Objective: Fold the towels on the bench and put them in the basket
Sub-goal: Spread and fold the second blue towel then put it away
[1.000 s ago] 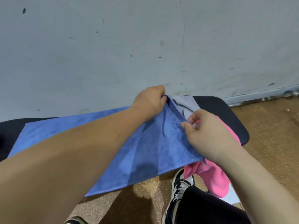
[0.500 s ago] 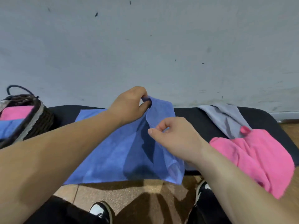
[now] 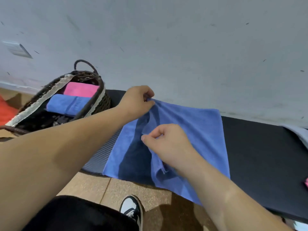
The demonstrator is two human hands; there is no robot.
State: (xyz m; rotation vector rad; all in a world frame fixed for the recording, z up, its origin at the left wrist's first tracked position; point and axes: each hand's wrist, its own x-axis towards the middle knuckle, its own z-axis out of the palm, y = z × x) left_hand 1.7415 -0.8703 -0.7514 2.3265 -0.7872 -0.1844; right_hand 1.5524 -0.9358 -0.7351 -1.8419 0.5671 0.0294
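Both hands are pinched shut on the same blue towel (image 3: 196, 130). The left hand (image 3: 135, 101) grips the cloth's far edge between thumb and fingers, close to the wall (image 3: 166, 39), and the right hand (image 3: 168, 144) pinches a fold of it nearer the person, thumb against curled forefinger. Between the two grips the fabric is raised into a ridge, with a darker shadowed layer lying flat beneath and to the basket side of it.

The towel is spread on a black padded bench (image 3: 258, 147), and its near edge hangs over the bench's front lip above the speckled brown floor (image 3: 130, 187). Just beyond the towel's left edge, bare ribbed bench surface shows.

At the bench's left end stands a dark woven basket (image 3: 98, 104) with a pale fabric trim along its rim and a loop handle at the wall side. Inside it lie two folded towels side by side: a folded pink towel (image 3: 80, 90) toward the wall and a folded blue towel (image 3: 70, 104) touching it on the near side.

At the bench's far right end, well apart from the hands, a corner of a grey towel (image 3: 298, 132) shows, and a sliver of something pink (image 3: 306, 185) at the frame's edge. Below, a black trouser leg (image 3: 75, 214) and a black-and-white sneaker (image 3: 132, 210) rest on the floor.
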